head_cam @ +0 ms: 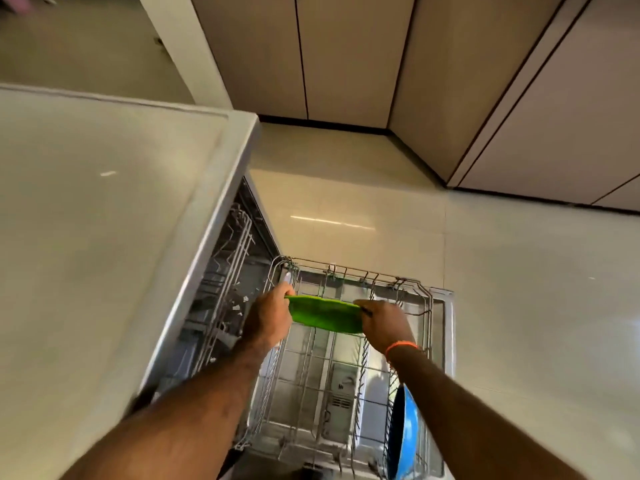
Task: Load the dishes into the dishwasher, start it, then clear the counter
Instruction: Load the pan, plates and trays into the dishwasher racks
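Note:
A green plate (325,315) hangs tilted over the far part of the pulled-out lower wire rack (308,386) of the dishwasher (221,299). My left hand (272,315) grips its left rim and my right hand (382,325), with an orange band at the wrist, grips its right rim. A blue plate (405,434) stands on edge in the rack's near right corner, partly behind my right forearm. The open dishwasher door (445,317) lies flat beneath the rack.
A pale counter (97,237) runs along the left, directly above the dishwasher. Beige cabinet fronts (346,57) stand at the back and right. Glossy tiled floor (536,289) spreads to the right of the open door.

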Tool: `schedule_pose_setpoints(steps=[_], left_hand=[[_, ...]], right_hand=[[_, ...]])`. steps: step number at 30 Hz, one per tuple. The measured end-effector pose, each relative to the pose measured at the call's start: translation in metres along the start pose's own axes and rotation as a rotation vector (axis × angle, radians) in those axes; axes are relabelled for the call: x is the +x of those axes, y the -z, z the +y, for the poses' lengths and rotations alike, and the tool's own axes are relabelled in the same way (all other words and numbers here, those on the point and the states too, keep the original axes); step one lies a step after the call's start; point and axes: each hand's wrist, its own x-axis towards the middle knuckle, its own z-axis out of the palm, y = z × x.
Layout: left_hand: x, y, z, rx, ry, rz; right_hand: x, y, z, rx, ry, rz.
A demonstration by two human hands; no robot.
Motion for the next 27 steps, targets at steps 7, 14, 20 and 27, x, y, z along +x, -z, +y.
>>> schedule_pose_setpoints(steps=[7, 14, 20, 27], left_hand=[[0.104, -0.074, -0.028, 0.021, -0.11, 0.071], [0.16, -0.114, -0.057, 0.02, -0.192, 0.115], [0.168, -0.124, -0.077, -0.082, -0.135, 0.262], [0.169, -0.118, -0.078, -0.111, -0.167, 0.327]], right_hand=[[0.119, -0.056, 0.049, 0.011, 0.012, 0.09], [0.174, -0.099, 0.075, -0.011, 0.079, 0.166], [0.19, -0.116, 0.062, 0.018, 0.186, 0.277], [0.196, -0.11, 0.056, 0.025, 0.24, 0.365]])
